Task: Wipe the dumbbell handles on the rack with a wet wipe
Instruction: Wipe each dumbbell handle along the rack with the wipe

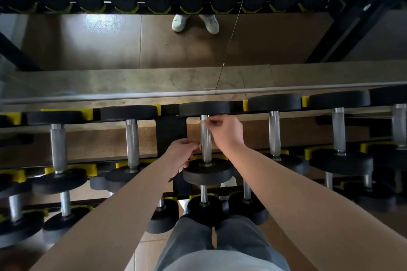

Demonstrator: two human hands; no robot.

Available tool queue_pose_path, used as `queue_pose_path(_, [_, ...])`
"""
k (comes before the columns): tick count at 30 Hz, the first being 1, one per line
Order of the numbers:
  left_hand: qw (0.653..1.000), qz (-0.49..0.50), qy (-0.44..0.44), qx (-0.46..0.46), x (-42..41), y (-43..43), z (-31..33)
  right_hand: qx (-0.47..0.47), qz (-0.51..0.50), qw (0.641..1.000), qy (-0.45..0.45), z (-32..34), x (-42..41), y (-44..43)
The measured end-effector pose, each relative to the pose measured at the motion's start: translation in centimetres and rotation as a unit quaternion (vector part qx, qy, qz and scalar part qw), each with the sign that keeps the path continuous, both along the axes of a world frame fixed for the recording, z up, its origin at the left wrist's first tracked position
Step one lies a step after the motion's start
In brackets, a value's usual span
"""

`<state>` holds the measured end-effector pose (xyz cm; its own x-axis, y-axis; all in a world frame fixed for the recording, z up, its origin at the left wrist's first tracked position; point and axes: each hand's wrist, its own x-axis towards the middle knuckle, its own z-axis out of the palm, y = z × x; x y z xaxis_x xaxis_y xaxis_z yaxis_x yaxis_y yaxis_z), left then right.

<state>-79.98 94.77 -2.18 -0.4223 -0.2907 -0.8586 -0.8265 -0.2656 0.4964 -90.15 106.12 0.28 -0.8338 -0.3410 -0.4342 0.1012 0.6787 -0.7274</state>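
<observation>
Dumbbell handle (206, 138): silver, knurled, between round black heads (208, 171).

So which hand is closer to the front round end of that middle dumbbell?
Left. The left hand, pinching a white wipe, is right beside the front weight head. The right hand is farther up, fingers at the far end of the handle.

The knurled steel dumbbell handle (206, 138) lay across the black rack (170, 132). My left hand (180, 155) pinched a white wipe (199, 146) beside it.
</observation>
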Motion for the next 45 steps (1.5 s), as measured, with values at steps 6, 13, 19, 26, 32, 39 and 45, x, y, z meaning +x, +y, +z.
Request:
queue_pose_path(6, [1.000,0.022,0.001,0.011,0.3,-0.4,-0.6,0.072,0.151,0.986,0.002,0.0,2.4,2.5])
queue_pose_path(13, [1.000,0.018,0.008,0.019,0.4,-0.8,-0.9,0.105,0.116,0.983,-0.097,-0.7,3.3,3.7])
queue_pose_path(19, [1.000,0.016,-0.002,0.018,0.2,-0.8,-0.6,-0.007,-0.061,0.987,-0.149,-1.0,1.4,1.8])
queue_pose_path(26, [0.999,0.024,-0.012,0.021,0.2,-0.7,-0.7,0.044,0.028,0.985,-0.162,-1.3,-0.1,1.4])
queue_pose_path(32, [0.999,0.015,-0.009,0.029,0.2,-0.6,-1.1,0.178,0.214,0.940,-0.198,-2.3,0.5,2.7])
queue_pose_path(39, [0.999,0.025,-0.006,0.033,0.4,-0.7,-1.1,-0.011,-0.022,0.951,-0.307,-2.9,-2.8,0.9])
queue_pose_path(45, [0.998,0.034,-0.011,0.046,0.2,-0.8,-1.5,0.179,0.270,0.918,-0.229,-2.7,-0.8,2.6])
